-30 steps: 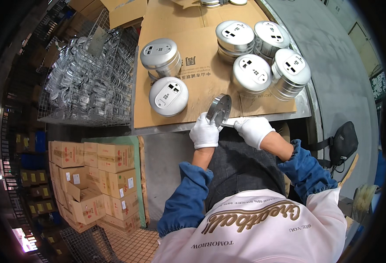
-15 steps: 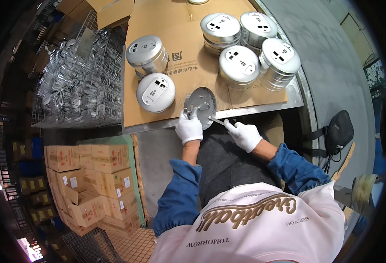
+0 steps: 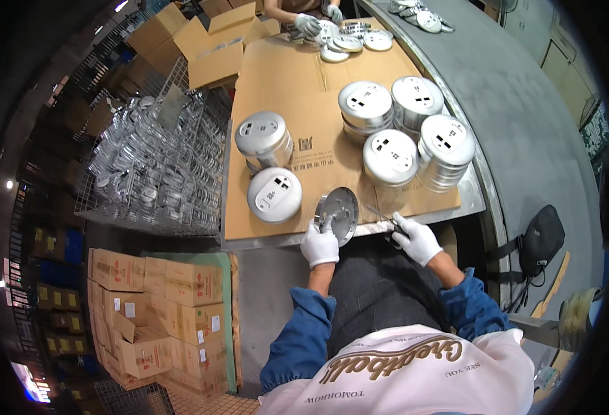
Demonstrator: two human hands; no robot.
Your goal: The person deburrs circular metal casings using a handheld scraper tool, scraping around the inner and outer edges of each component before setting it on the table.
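My left hand (image 3: pixel 320 244), in a white glove, grips a round grey metal cover (image 3: pixel 346 213) by its left rim, with the hollow inner side turned up. The cover is tilted at the table's near edge. My white-gloved right hand (image 3: pixel 418 240) is closed round a thin, straight-bladed hand tool (image 3: pixel 382 215) with a dark handle. Its blade points toward the cover but stands apart from it. Nearest to my left hand is a silver domed cover (image 3: pixel 274 195) with small dark slots. Beyond my right hand are stacked covers (image 3: pixel 390 158) of the same kind.
Cardboard (image 3: pixel 311 90) lies over the table. At its far end, a co-worker's gloved hands (image 3: pixel 309 25) handle more covers (image 3: pixel 346 43). A wire basket of metal parts (image 3: pixel 152 166) stands left, with stacked cartons (image 3: pixel 194 283) nearer. A black bag (image 3: pixel 543 242) hangs at right.
The tool's blade has drawn back right, off the cover's inner side. My left hand keeps holding the cover. The view has shifted, bringing the co-worker's hands into sight.
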